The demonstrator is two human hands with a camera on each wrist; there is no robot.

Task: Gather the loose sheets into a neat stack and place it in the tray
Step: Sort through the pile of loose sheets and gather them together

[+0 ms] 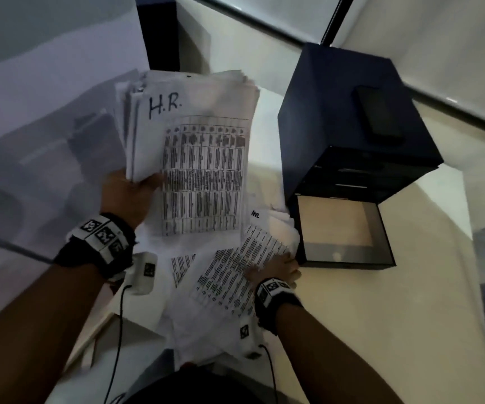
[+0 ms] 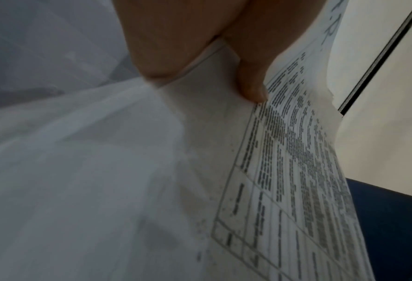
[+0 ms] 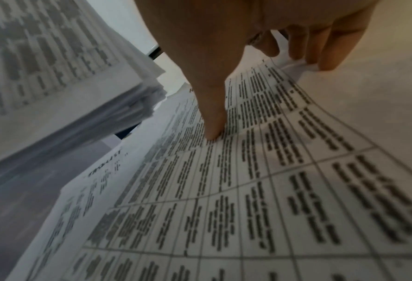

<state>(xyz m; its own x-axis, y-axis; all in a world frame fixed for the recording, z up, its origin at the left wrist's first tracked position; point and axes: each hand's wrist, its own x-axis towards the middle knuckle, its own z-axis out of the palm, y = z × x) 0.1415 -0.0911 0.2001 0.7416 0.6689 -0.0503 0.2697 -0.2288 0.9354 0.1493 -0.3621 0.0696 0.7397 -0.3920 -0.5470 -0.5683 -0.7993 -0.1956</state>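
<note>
- Your right hand (image 1: 275,268) lies nearest, at 5 o'clock in the head view, on the loose sheets (image 1: 229,275) spread over the cream desk (image 1: 410,330).
- Right wrist view: your thumb (image 3: 213,121) presses flat on a printed sheet (image 3: 272,190); the fingers (image 3: 325,51) curl over its far edge. Whether they grip that edge cannot be told.
- Your left hand (image 1: 130,193), at 9 o'clock, clamps a thick bundle (image 1: 194,147) at its lower left corner, lifted above the desk. Left wrist view shows the thumb (image 2: 253,83) on top, with the palm beneath.
- Sheets are thin white paper printed with dense black gridded tables. The bundle's top page carries handwritten "H.R."; its edges are staggered, not squared.
- Only the right wrist view shows the bundle's layered, uneven edge (image 3: 137,106).
- Only the head view shows the tray (image 1: 343,231): a dark, boxy drawer with a tan floor, pulled out from a dark blue cabinet (image 1: 337,112) at 3 o'clock, just beside your right hand.
- A black phone (image 1: 378,115) lies flat on the cabinet top.
</note>
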